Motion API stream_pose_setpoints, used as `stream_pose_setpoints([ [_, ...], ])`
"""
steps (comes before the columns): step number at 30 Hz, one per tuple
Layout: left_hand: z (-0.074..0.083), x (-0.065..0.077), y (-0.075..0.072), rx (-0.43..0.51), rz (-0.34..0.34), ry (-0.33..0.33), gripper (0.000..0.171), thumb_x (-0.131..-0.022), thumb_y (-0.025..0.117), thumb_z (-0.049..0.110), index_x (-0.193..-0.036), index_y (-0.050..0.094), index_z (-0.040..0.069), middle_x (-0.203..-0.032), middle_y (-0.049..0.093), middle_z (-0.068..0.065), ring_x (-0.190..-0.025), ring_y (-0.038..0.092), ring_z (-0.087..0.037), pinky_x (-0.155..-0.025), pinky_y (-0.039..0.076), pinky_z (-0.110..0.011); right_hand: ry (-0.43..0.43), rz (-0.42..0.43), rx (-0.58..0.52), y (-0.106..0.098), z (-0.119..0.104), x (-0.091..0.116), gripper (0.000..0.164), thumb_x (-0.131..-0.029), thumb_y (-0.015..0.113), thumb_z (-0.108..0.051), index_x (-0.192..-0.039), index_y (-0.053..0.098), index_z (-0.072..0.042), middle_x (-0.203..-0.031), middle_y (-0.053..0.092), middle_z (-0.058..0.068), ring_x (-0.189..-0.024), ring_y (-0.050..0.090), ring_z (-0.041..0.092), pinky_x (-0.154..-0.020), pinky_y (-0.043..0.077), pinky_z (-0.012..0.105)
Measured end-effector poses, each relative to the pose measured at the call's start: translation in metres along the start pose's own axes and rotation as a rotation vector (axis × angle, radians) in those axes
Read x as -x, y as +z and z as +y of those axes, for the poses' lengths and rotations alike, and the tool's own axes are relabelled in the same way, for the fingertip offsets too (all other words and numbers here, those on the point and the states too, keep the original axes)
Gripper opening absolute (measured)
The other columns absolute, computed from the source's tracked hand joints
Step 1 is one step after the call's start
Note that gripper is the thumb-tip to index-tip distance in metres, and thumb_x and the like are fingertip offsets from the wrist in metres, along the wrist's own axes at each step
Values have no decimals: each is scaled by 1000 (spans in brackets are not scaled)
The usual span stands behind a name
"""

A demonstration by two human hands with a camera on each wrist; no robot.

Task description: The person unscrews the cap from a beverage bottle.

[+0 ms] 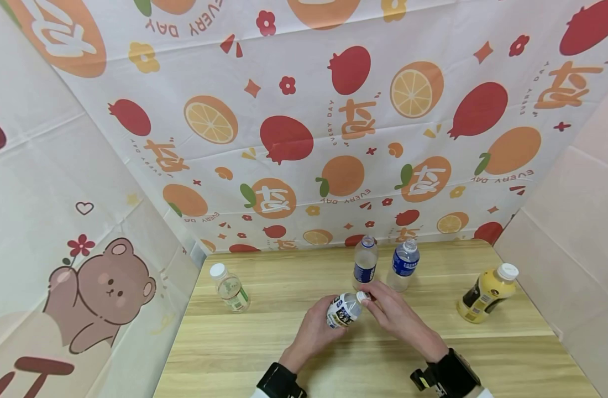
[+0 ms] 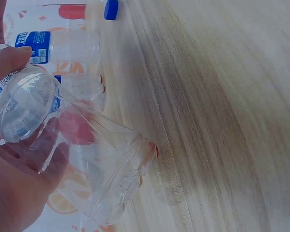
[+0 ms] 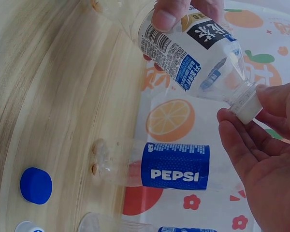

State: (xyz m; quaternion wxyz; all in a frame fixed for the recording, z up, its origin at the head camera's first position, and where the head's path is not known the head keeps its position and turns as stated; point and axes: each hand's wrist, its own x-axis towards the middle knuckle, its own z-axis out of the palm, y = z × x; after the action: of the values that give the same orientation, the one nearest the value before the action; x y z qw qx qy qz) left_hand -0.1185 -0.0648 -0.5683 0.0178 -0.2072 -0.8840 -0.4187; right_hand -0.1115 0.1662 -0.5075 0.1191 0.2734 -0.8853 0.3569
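Two hands meet on one clear tea bottle (image 1: pixel 342 310), which is held tilted in the air above the front half of the wooden table (image 1: pixel 264 345), its neck aimed at 2 o'clock; from 8 o'clock the left hand (image 1: pixel 317 327) is wrapped round the labelled body, while from 3 o'clock the right hand (image 1: pixel 396 314) pinches the white cap (image 3: pixel 247 110) on its neck between thumb and fingers. Taking the head view with the tea bottle as the clock's centre, the PEPSI bottle (image 1: pixel 365 273) stands near at 1 o'clock and a second blue-labelled bottle (image 1: pixel 404 265) beside it at 2 o'clock. Well apart at 9 o'clock stands a clear bottle with a green-edged label (image 1: pixel 240 298) and a white top, and well off at 3 o'clock a yellow bottle (image 1: pixel 485 293), also topped in white. In the right wrist view a loose blue cap (image 3: pixel 36 185) lies at 9 o'clock from the PEPSI bottle, with another white cap (image 3: pixel 29 227), cut by the frame edge, just beside it at 6 o'clock. Fruit-printed cloth (image 1: pixel 314 204) hangs at 12 o'clock, behind the table
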Motion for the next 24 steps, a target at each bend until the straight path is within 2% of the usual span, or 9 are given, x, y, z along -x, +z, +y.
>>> stream_pose_setpoints([
  [9, -1, 1, 0, 1, 10, -1, 70, -72, 92, 17, -134, 61, 9, -118, 70, -4, -101, 66, -15, -88, 57, -32, 20, -14, -17, 1, -1, 0, 32, -98, 68, -1, -129, 64, -4, -120, 66, 2, -104, 63, 13, -83, 59, 34],
  [13, 0, 2, 2, -21, 45, 17, 72, -72, 92, 15, -135, 59, 8, -119, 69, -6, -102, 66, -17, -89, 58, -34, 117, 10, -97, 3, -4, -1, 40, -100, 68, -10, -139, 58, -2, -127, 68, 8, -108, 66, 19, -89, 59, 37],
  [16, 2, 1, 5, -101, 105, 63, 73, -72, 93, 16, -135, 58, 5, -119, 69, -8, -101, 66, -20, -88, 58, -37, 234, 64, -126, 6, -8, -3, 52, -102, 68, -24, -146, 53, -2, -131, 67, 13, -110, 68, 24, -91, 59, 42],
  [19, 4, -1, 8, -219, 194, 129, 74, -70, 94, 19, -133, 58, 4, -117, 68, -9, -99, 66, -21, -86, 58, -38, 313, 114, -82, 9, -11, -5, 55, -102, 67, -35, -144, 55, -2, -123, 69, 10, -105, 68, 23, -88, 59, 44],
  [24, 7, -2, 9, -329, 311, 188, 77, -66, 97, 22, -131, 58, 6, -115, 68, -7, -98, 65, -21, -84, 57, -40, 360, 157, -30, 13, -13, -8, 47, -102, 66, -40, -130, 65, -3, -105, 68, 0, -94, 65, 13, -81, 58, 36],
])
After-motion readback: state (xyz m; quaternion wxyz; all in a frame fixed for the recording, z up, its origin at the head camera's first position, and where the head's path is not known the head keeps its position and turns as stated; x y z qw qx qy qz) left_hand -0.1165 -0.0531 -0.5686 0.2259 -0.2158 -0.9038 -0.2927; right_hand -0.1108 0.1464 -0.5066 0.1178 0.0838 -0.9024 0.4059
